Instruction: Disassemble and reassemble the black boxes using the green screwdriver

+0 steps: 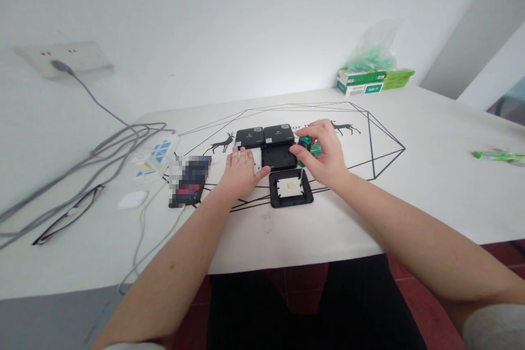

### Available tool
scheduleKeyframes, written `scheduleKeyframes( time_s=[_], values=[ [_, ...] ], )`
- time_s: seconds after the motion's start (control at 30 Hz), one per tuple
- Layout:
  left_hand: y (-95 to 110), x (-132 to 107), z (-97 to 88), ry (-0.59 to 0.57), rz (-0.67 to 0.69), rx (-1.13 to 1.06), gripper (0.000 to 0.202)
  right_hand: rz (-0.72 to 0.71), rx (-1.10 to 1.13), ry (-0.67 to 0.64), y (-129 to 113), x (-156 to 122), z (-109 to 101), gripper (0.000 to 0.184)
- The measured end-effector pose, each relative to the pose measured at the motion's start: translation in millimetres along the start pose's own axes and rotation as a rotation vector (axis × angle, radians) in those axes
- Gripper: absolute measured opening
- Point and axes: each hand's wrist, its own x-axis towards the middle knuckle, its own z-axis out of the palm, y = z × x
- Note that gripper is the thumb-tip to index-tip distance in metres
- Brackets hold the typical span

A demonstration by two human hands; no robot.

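Note:
My right hand [324, 156] is closed around the green and black handle of a screwdriver [304, 151]. Its thin shaft points down at the upper right corner of an open black case half [274, 202], where a white square board [284, 187] with a pale yellow center sits. Behind it lies an empty black case half [279, 157]. Two closed black boxes [248, 138] with small labels stand side by side farther back. My left hand [240, 175] rests flat on the table, fingers spread, its thumb near the empty case half. Whether the screwdriver's tip touches a screw is too small to tell.
Left of my left hand lie a phone [192, 180], a white earbud case [133, 199], eyeglasses [69, 215], a power strip [153, 161] and tangled grey cables [123, 142]. Green and white boxes [361, 77] under a plastic bag stand back right. A green packet [496, 156] lies far right.

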Motion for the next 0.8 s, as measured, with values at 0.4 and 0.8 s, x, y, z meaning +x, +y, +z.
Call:
scheduleKeyframes(
  time_s=[0.4, 0.8],
  values=[
    [8.7, -6.6, 3.4, -0.125, 0.161, -0.234, 0.108, 0.153, 0.213, -0.029, 3.4, -5.3, 1.7, 0.027],
    [-0.6, -8.1, 6.1, -0.125, 0.145, -0.190, 0.105, 0.283, 0.264, -0.037, 11.7, -9.8, 7.8, 0.036]
  ],
)
